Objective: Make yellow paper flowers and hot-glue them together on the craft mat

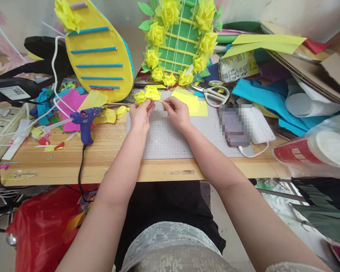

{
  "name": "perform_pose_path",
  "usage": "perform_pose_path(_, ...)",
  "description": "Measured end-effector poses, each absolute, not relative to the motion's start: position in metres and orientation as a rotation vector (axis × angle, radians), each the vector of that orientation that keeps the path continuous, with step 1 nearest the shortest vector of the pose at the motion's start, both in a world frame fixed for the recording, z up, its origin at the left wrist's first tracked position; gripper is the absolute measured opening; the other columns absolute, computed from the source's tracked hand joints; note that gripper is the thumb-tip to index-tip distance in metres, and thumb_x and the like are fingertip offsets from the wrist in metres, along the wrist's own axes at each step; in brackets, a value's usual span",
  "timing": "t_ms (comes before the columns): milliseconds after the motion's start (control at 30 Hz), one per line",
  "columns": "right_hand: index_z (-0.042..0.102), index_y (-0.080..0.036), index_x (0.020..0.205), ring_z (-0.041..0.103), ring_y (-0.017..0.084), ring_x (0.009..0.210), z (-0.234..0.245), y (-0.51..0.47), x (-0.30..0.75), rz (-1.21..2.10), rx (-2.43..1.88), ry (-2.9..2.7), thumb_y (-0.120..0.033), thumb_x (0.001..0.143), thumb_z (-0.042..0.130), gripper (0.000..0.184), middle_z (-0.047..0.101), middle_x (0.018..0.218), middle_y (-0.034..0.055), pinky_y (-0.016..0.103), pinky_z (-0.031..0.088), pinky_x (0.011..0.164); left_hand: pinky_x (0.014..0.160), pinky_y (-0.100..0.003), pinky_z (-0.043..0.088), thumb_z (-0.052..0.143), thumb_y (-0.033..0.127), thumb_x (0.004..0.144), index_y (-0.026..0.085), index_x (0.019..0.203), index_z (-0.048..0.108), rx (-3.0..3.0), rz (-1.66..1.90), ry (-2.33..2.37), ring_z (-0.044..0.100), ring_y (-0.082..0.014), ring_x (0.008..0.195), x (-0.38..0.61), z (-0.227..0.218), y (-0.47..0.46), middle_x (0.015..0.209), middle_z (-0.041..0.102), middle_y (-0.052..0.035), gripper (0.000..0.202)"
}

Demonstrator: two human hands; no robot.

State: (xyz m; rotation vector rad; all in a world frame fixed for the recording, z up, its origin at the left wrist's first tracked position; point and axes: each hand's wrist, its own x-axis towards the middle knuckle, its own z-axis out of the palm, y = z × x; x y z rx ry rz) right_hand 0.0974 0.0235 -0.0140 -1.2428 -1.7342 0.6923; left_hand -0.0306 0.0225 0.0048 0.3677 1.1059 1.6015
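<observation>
My left hand (141,114) is closed at the base of a yellow paper flower (150,93), its petals crumpled and layered. My right hand (177,113) pinches the end of a thin stick (160,101) that runs toward the flower. Both hands hover over the back part of a grey cutting mat (170,141). Just beyond my right hand lie yellow paper sheets (197,106). Whether the stick is fixed to the flower is hidden by my fingers.
A blue glue gun (87,120) stands left among paper scraps. Behind are a yellow board with blue strips (99,56) and a green flower-edged board (178,45). Scissors (214,94), a phone (235,126), a white power bank (257,122) and a bagged cup (300,151) are right.
</observation>
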Motion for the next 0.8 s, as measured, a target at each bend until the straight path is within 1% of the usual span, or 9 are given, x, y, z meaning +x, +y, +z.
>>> perform_pose_path(133, 0.061, -0.019, 0.083, 0.053, 0.011, 0.065, -0.0159, 0.025, 0.0974, 0.711, -1.227, -1.728, -0.038, 0.089, 0.047, 0.025, 0.059, 0.068, -0.0006, 0.026, 0.043, 0.069, 0.089, -0.029, 0.052, 0.065, 0.002, 0.068, 0.019, 0.071, 0.042, 0.364, 1.556, 1.069, 0.07, -0.0135, 0.083, -0.0314, 0.0042, 0.0216, 0.066, 0.064, 0.0021, 0.029)
perform_pose_path(233, 0.06, -0.018, 0.081, 0.053, 0.01, 0.064, -0.0157, 0.0253, 0.098, 0.699, -1.205, -1.745, -0.038, 0.089, 0.047, 0.025, 0.058, 0.067, -0.0012, 0.025, 0.042, 0.068, 0.088, -0.029, 0.052, 0.068, 0.001, 0.064, 0.018, 0.072, 0.043, 0.344, 1.568, 1.072, 0.069, -0.014, 0.084, -0.0312, 0.0038, 0.0212, 0.066, 0.064, 0.0022, 0.031)
perform_pose_path(333, 0.058, -0.018, 0.078, 0.052, 0.01, 0.062, -0.0146, 0.025, 0.098, 0.68, -1.186, -1.785, -0.04, 0.089, 0.046, 0.027, 0.057, 0.064, -0.0014, 0.025, 0.04, 0.065, 0.083, -0.028, 0.054, 0.065, 0.0, 0.066, 0.019, 0.073, 0.041, 0.34, 1.585, 1.084, 0.068, -0.0116, 0.073, -0.0301, 0.0035, 0.022, 0.065, 0.063, 0.0033, 0.032)
perform_pose_path(433, 0.057, -0.019, 0.076, 0.051, 0.011, 0.062, -0.0131, 0.0233, 0.0965, 0.662, -1.176, -1.835, -0.044, 0.089, 0.045, 0.031, 0.056, 0.063, -0.0012, 0.025, 0.039, 0.065, 0.079, -0.025, 0.054, 0.064, -0.001, 0.067, 0.02, 0.074, 0.037, 0.331, 1.646, 1.122, 0.065, -0.0087, 0.065, -0.0281, 0.0044, 0.0233, 0.062, 0.06, 0.0061, 0.035)
perform_pose_path(633, 0.055, -0.02, 0.077, 0.051, 0.011, 0.066, -0.0104, 0.0181, 0.0919, 0.661, -1.168, -1.861, -0.045, 0.09, 0.042, 0.032, 0.056, 0.066, -0.0007, 0.025, 0.039, 0.067, 0.071, -0.021, 0.052, 0.068, 0.003, 0.062, 0.022, 0.079, 0.034, 0.341, 1.704, 1.196, 0.066, -0.0088, 0.07, -0.0257, 0.0084, 0.0245, 0.067, 0.058, 0.0073, 0.042)
perform_pose_path(800, 0.054, -0.02, 0.077, 0.049, 0.011, 0.064, -0.0096, 0.0166, 0.0906, 0.693, -1.154, -1.882, -0.042, 0.091, 0.042, 0.029, 0.054, 0.065, -0.0015, 0.025, 0.038, 0.065, 0.059, -0.016, 0.043, 0.073, 0.011, 0.06, 0.024, 0.085, 0.033, 0.399, 1.729, 1.278, 0.065, -0.0092, 0.073, -0.0262, 0.0078, 0.0251, 0.072, 0.058, 0.0071, 0.049)
